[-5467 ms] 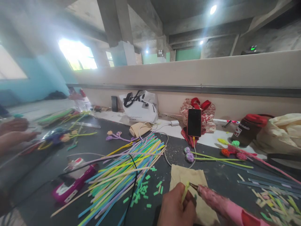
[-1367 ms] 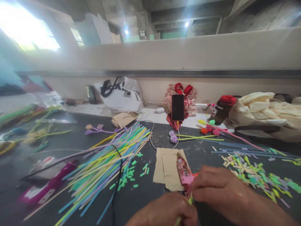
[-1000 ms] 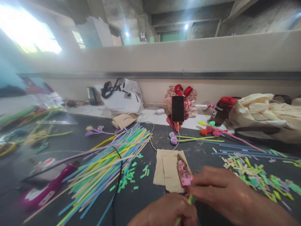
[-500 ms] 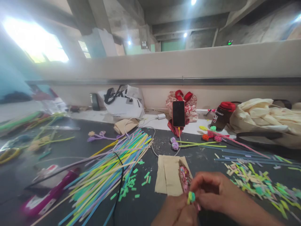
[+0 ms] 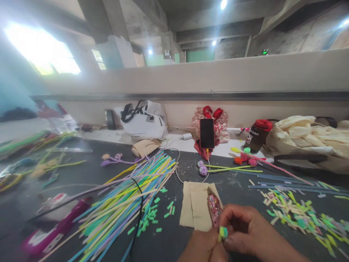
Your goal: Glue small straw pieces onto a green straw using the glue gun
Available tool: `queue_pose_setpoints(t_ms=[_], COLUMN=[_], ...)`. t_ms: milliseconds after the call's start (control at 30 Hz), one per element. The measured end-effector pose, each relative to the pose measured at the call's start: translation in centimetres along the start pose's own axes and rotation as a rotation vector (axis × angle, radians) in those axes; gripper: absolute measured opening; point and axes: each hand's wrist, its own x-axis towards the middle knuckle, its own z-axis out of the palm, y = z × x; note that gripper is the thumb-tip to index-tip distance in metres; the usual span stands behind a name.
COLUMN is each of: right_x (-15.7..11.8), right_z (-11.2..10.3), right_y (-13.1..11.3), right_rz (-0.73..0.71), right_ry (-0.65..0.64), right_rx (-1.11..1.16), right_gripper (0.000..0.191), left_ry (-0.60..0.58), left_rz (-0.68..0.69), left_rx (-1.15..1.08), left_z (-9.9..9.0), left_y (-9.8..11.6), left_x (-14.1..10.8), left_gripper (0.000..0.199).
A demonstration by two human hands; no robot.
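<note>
Low in the view, my left hand (image 5: 204,245) and my right hand (image 5: 249,229) meet around a small yellow and teal chenille bud (image 5: 224,232). The fingers of my left hand are closed at the bud's base. My right thumb and forefinger are bent in a pinch against its other side. Part of the bud is hidden by the fingers. Just beyond my hands lies a folded beige cloth (image 5: 191,205). A narrow pink patterned object (image 5: 214,207) with a dark tip rests on the cloth's right side, its near end behind my hands.
Left of the cloth spread many coloured chenille stems (image 5: 128,196), crossed by a black cable. Short green cut pieces (image 5: 151,214) lie beside them; mixed offcuts (image 5: 300,214) are at right. A magenta tool (image 5: 57,229) sits at left. Behind stand a phone (image 5: 207,134) and a dark bottle (image 5: 257,136).
My hands stay together around the bud, which has shifted very slightly right and down. My right fingers have turned a little. The things on the table lie as before.
</note>
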Motion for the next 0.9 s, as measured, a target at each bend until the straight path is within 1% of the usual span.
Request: queue_pose_setpoints(t_ms=[100, 233, 400, 500, 567, 633, 700, 767, 833, 900], right_x=[0.1, 0.2, 0.2, 0.2, 0.2, 0.1, 0.1, 0.1, 0.3, 0.5], right_z=[0.0, 0.0, 0.2, 0.1, 0.1, -0.1, -0.3, -0.6, -0.8, -0.9], right_y=[0.1, 0.0, 0.1, 0.1, 0.1, 0.0, 0.0, 0.1, 0.4, 0.9], right_rz=[0.025, 0.057, 0.070, 0.063, 0.056, 0.074, 0.107, 0.121, 0.106, 0.084], right_ry=[0.010, 0.042, 0.058, 0.046, 0.023, -0.033, -0.092, -0.112, -0.106, -0.096], right_rx=[0.003, -0.044, -0.064, -0.045, -0.020, 0.042, 0.090, 0.078, 0.056, 0.054], right_gripper=[0.012, 0.010, 0.009, 0.009, 0.013, 0.024, 0.040, 0.048, 0.044, 0.034], left_ry=[-0.030, 0.011, 0.082, 0.093, 0.089, 0.081, 0.097, 0.150, 0.207, 0.237], left_rz=[0.012, 0.036, -0.014, 0.055, 0.117, 0.160, 0.177, 0.161, 0.134, 0.117], left_rx=[0.060, 0.093, 0.032, 0.024, 0.000, -0.033, -0.039, 0.006, 0.085, 0.125], left_z=[0.1, 0.5, 1.0, 0.7, 0.2, -0.1, -0.3, -0.3, -0.3, -0.4], left_y=[-0.8, -1.2, -1.2, -1.1, -0.6, 0.1, 0.7, 0.9, 0.9, 0.9], left_x=[0.1, 0.3, 0.5, -0.1, -0.6, -0.9, -1.1, -1.1, -1.2, -1.2], left_gripper=[0.037, 0.042, 0.035, 0.032, 0.030, 0.033, 0.039, 0.040, 0.038, 0.039])
